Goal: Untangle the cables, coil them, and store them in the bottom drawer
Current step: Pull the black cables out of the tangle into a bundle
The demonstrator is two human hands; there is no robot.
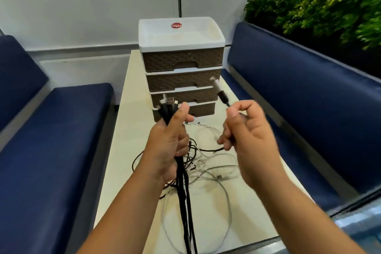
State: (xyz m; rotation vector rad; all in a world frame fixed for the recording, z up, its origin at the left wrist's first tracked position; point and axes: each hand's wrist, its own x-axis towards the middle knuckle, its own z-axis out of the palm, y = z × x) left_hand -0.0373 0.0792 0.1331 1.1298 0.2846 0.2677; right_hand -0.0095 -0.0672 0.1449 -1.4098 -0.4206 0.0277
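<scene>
My left hand [169,144] grips a bundle of black cables [184,192] near their plug ends, which stick up above the fist. The bundle hangs straight down below the hand. My right hand [245,142] pinches one black cable whose plug end [221,94] points up and away. A tangle of white and black cables [208,165] lies on the cream table [115,171] under both hands. A brown and white drawer unit [181,62] stands at the far end of the table. Its bottom drawer [203,109] is partly hidden by my hands.
Blue cushioned benches [51,150] [299,99] run along both sides of the narrow table. Green plants [329,2] stand behind the right bench. A white wall lies beyond the drawer unit.
</scene>
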